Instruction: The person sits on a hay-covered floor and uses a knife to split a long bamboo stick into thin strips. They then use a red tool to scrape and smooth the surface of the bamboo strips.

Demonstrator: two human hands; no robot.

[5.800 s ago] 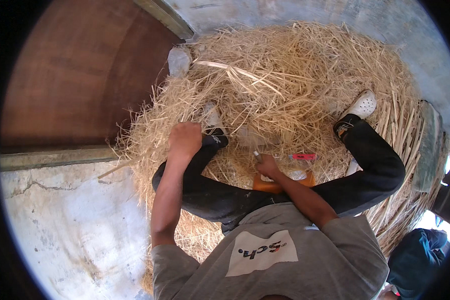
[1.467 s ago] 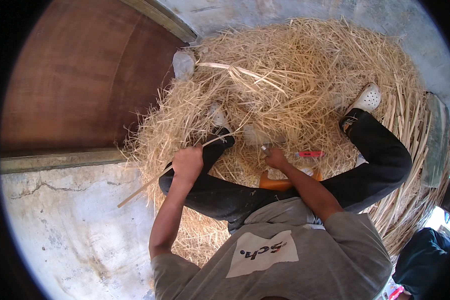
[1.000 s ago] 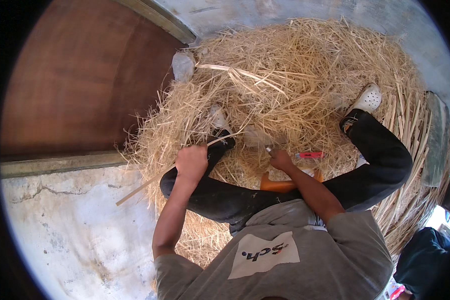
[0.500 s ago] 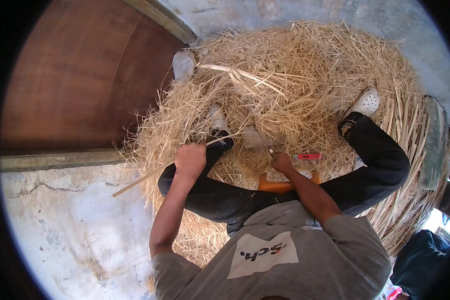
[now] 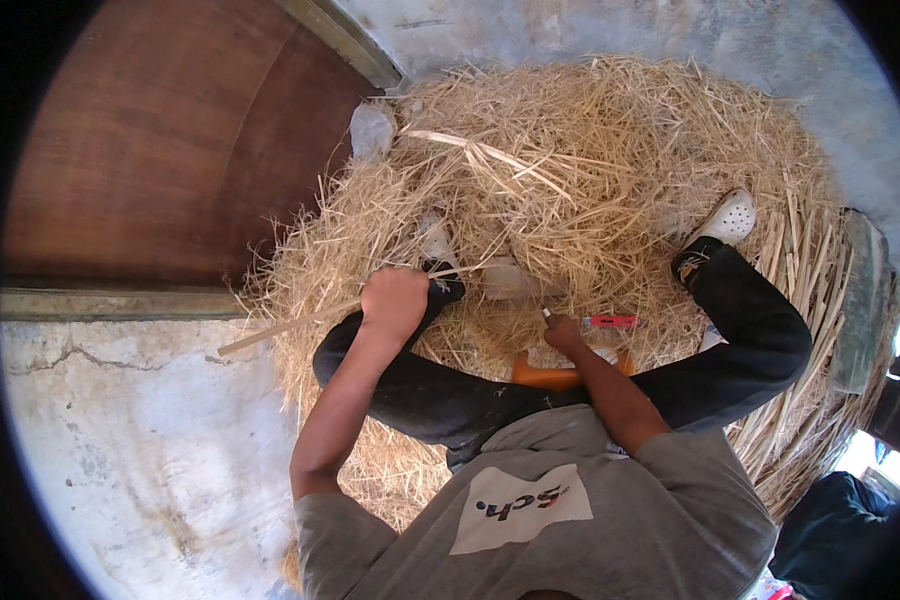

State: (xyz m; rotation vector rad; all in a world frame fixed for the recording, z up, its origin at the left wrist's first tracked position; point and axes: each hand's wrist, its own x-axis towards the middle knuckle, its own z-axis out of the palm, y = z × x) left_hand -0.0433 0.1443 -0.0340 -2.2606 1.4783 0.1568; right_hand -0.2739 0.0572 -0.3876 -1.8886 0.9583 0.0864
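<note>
My left hand (image 5: 394, 303) is closed round a long, thin, pale strip of split bamboo or cane (image 5: 292, 328). The strip slants from the lower left, where its end sticks out past my knee, up to the right toward a small wooden block (image 5: 515, 279). My right hand (image 5: 566, 336) grips the handle of a knife (image 5: 548, 316), held low between my legs just below the block. A metal collar shows at the top of the handle, but the blade is hard to make out against the straw. Close by my right hand lies a red tool (image 5: 611, 321).
An orange low stool (image 5: 545, 373) is partly hidden under me. Loose straw-like shavings (image 5: 610, 150) cover the floor around my feet. Long strips (image 5: 800, 300) lie at the right. A brown door (image 5: 170, 150) and walls border the space; dark cloth (image 5: 835, 530) is at the lower right.
My left hand has shifted right and slightly upward with the strip. The knife blade, visible earlier pointing up over the block, no longer shows clearly; my right hand is slightly lower.
</note>
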